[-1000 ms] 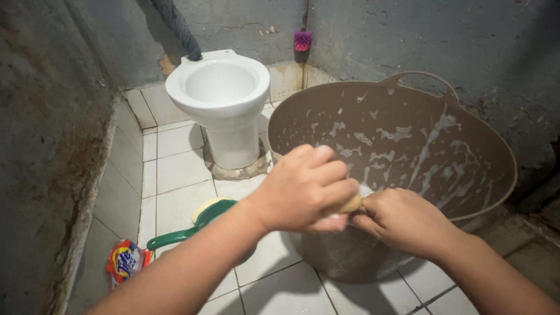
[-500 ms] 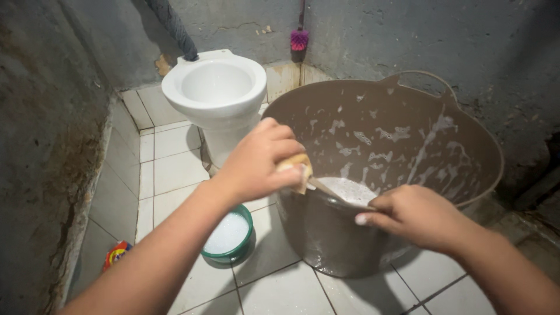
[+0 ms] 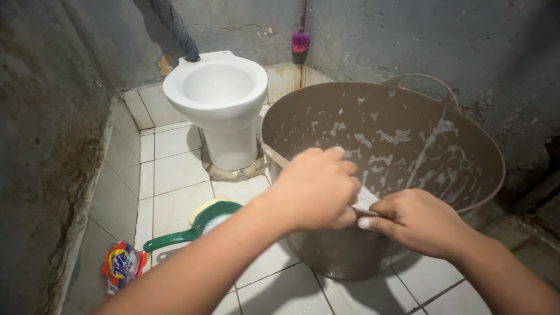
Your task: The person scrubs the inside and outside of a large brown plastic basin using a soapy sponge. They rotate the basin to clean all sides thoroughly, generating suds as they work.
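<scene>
A red and yellow detergent packet [image 3: 121, 265] lies on the white tiled floor [image 3: 178, 169] at near left, beside a green plastic scoop [image 3: 198, 225]. Right of it, the left hand [image 3: 315, 188] is curled shut at the near rim of the soapy brown plastic tub [image 3: 408, 140]; what it holds is hidden. The right hand [image 3: 414, 220] pinches that rim.

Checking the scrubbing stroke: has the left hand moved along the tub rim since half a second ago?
Yes. The left hand slid right along the brown tub's near rim, away from the toilet, meeting the right hand.
</scene>
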